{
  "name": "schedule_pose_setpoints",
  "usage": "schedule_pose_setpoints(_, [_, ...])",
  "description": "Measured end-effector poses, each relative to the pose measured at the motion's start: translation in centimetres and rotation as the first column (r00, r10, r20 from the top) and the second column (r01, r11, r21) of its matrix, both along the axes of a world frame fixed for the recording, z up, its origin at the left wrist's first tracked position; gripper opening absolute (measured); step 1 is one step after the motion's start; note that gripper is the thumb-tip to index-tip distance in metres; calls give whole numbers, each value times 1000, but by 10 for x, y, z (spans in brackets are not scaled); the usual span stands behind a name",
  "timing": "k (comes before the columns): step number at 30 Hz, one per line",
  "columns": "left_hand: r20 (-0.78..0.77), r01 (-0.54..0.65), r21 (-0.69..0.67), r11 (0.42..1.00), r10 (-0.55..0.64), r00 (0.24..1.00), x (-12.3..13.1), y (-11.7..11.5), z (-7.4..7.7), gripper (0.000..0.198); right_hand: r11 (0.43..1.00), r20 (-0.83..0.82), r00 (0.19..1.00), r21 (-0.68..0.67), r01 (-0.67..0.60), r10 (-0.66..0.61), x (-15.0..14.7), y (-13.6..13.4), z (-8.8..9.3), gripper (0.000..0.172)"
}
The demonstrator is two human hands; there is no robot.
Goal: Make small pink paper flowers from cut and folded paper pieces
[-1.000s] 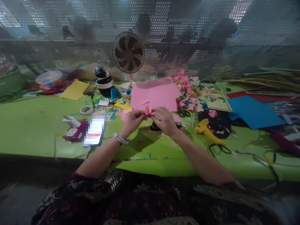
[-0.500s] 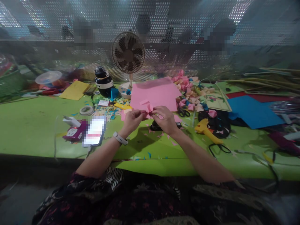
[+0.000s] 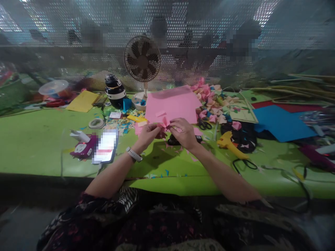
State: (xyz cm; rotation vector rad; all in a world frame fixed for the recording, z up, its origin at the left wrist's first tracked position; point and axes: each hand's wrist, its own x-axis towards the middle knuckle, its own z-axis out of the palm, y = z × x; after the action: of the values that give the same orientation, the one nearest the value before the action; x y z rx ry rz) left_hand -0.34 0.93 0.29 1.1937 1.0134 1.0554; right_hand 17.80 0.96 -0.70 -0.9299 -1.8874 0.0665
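Note:
Between my two hands is a small folded pink paper piece (image 3: 165,122), pinched from both sides. My left hand (image 3: 149,135), with a white band on the wrist, has thumb and fingers closed on its left edge. The fingers of my right hand (image 3: 183,132) press on its right side. Behind it lies a large pink paper sheet (image 3: 172,101), with a small pink strip (image 3: 160,114) on it. Under my right hand is a black object (image 3: 172,140), mostly hidden. Black scissors (image 3: 204,124) lie just to the right.
A yellow glue gun (image 3: 231,144) lies at the right, near blue paper (image 3: 284,122). Folded paper pieces (image 3: 205,92) are heaped at the back. A fan (image 3: 142,59), a black bottle (image 3: 115,92), a tape roll (image 3: 96,123), a phone (image 3: 105,146) and a purple socket block (image 3: 84,146) stand left.
The pink paper piece between my fingers has turned slightly and its fold stands differently. Both hands stay in nearly the same place. The whole view has shifted a little.

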Motion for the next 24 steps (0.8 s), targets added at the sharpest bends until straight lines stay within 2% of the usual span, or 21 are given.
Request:
schedule_pose_setpoints(11, [50, -34, 100, 994, 29, 998, -1, 1, -6, 34, 999, 23, 999, -20, 26, -26, -1, 2, -1, 12])
schedule_pose_setpoints(19, [62, -80, 88, 993, 74, 995, -2, 1, -2, 51, 977, -190, 981, -211, 5, -46, 6, 6, 7, 10])
schedule_pose_setpoints(24, [47, -108, 120, 987, 103, 994, -4, 6, -7, 49, 976, -176, 976, -195, 97, -132, 19, 20, 5, 8])
